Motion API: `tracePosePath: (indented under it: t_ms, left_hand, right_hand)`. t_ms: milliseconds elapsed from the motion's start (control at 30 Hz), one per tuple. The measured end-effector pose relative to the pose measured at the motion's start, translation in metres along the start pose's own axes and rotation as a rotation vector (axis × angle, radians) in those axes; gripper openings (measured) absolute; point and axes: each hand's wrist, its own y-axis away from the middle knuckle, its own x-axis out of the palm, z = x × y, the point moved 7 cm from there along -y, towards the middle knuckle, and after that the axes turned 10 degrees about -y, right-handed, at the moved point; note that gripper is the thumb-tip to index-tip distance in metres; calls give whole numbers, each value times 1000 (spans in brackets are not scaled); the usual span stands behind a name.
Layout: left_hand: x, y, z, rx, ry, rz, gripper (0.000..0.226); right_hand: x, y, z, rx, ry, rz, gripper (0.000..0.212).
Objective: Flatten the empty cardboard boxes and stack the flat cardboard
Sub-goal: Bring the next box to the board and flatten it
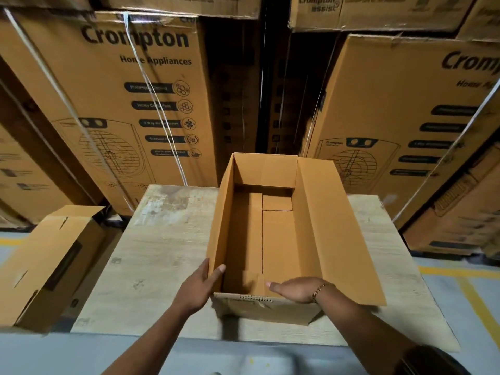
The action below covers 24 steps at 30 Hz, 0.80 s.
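Left hand (201, 286) and right hand (295, 289) clasp near rim of open box (313, 226).

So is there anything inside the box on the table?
Empty. Looking down into the box, only its bare cardboard bottom flaps show. The left hand and right hand hold its near end.

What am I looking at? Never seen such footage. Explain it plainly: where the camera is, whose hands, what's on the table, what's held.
No machine here: a person wears one wide-angle camera on the head, looking forward and down, so the arms enter from below. On the pale table stands an open box, empty. The left hand grips its near left corner, thumb inside; the right hand holds the near rim, thumb inside too. Another box lies left of the table. Printed cartons are stacked behind.
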Motion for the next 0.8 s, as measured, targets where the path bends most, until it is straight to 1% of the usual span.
tracePosePath:
  t_ms: [100,200,233,300,367,433,533,600,667,733,767,800]
  left_hand:
    - [0,2,3,-23,12,-32,77]
    - [1,2,2,-11,65,-35,78]
    - [2,2,2,-17,76,-36,77]
    - [3,3,0,-18,85,-46,76]
    - [3,4,1,-16,87,-54,80]
    - [2,2,6,-21,96,-52,84]
    - [0,-2,14,-28,163,-36,83]
    - [-1,1,13,-30,240,14,83]
    - [-2,4,11,-64,296,48,75]
    - [-4,4,9,-80,315,66,65]
    - [-5,3,9,-75,302,60,58]
    - [-7,0,9,-74,291,50,52]
  right_hand:
    - [1,-7,-2,100,-49,76,109]
    - [5,-13,-4,133,-75,117,134]
    - [7,-18,-6,144,-87,122,134]
    - [10,-27,-10,155,-103,124,125]
    - [11,-29,-9,149,-100,120,123]
    - [5,-30,-5,110,-43,82,113]
    - [-29,-25,7,-34,80,-93,92]
    - [-63,-8,16,-110,104,-234,72]
    - [-97,19,21,-173,6,-371,55]
    - [-125,55,23,-249,-157,-483,57]
    - [-135,72,21,-278,-248,-500,59]
    - [-141,86,17,-303,-330,-481,57]
